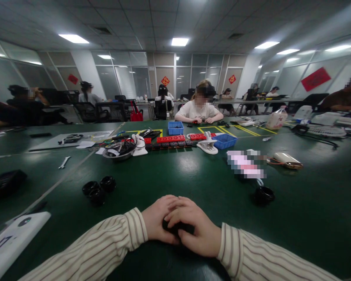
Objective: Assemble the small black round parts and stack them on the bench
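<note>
Both hands meet close in front of me at the near side of the green table (152, 171). Between them is a black rounded object (183, 226), mostly covered by the fingers, so its kind is not clear. My left hand (156, 220) curls round its left side, thumb below. Over the top and right side wraps my right hand (200, 228), its fingers overlapping the left ones. Three small black glossy cup-like pieces (96, 196) stand together to the left. A similar black round piece (264, 195) is to the right.
Farther off are a metal bowl of cables (118, 157), red boxes (171, 139), blue bins (224, 141) and a white clamp stand (208, 144). A wrench (64, 162) and a white device (16, 246) lie left. Across the table sits a person (199, 111) wearing a headset.
</note>
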`<state>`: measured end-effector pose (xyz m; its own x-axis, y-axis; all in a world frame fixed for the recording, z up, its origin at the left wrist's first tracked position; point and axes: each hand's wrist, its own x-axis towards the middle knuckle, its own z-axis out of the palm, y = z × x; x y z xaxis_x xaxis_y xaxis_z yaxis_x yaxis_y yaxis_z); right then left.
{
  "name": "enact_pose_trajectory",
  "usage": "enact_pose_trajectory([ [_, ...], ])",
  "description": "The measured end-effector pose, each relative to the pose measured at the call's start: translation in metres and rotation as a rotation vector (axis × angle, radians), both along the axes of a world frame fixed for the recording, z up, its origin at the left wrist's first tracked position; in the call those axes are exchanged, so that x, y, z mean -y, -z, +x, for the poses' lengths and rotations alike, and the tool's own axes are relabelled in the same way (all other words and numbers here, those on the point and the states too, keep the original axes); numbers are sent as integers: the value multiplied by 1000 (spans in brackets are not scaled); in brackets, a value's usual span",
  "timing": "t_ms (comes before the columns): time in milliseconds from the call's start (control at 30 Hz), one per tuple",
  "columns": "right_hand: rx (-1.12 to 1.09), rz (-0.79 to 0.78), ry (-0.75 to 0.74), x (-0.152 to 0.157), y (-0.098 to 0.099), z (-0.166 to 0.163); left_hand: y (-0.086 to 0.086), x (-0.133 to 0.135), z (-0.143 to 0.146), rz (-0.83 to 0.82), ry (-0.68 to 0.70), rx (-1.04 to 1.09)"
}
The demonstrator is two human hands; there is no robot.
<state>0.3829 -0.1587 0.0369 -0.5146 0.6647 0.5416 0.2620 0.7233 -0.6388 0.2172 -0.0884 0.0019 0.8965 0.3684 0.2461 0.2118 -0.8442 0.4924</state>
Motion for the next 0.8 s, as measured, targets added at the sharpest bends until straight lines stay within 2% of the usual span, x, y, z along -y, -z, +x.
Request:
enact_pose_trajectory([
  [100, -17, -7, 43, 0, 0, 2, -2, -2, -1, -38, -36, -5],
  [267, -54, -66, 206, -3, 9, 4, 0, 8, 1, 36, -226, -46],
  [533, 131, -153, 312, -5, 14, -1, -12, 35, 11, 179, -562, -128],
  [633, 159, -158, 314, -6, 13, 0, -16, 38, 13, 176, -558, -146],
  [800, 113, -130, 249, -6, 10, 1, -14, 30, 10, 121, -455, -111],
])
